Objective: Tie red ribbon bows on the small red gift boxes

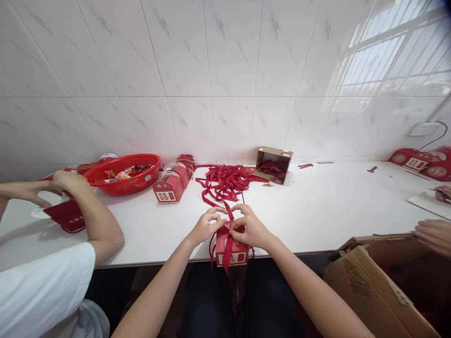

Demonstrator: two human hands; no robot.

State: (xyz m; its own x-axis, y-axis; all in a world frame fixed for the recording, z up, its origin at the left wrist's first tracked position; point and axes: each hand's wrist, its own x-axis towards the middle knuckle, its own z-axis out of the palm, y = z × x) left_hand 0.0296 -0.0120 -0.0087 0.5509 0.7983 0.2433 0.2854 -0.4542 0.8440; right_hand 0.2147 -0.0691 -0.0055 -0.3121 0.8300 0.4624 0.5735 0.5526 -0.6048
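Note:
A small red gift box [242,246] stands at the table's front edge, right in front of me. Red ribbon [228,251] runs over its top and hangs down the front face. With thumb and fingers pinched together, my left hand [208,226] holds the ribbon at the box's upper left. My right hand [251,227] pinches the same ribbon from the right side, close to the left fingertips. Just behind the box lies a heap of loose red ribbons [227,180], with one strand trailing toward my hands. The exact knot or loop between the fingers is partly hidden.
Finished-looking red boxes [169,190] stand in a row left of the ribbons, beside a red basket [123,185] of packets. An open carton [287,164] holds red pieces. At left a co-worker's arm [102,220] reaches over; at right are another person's hand [435,237] and a cardboard box [373,281].

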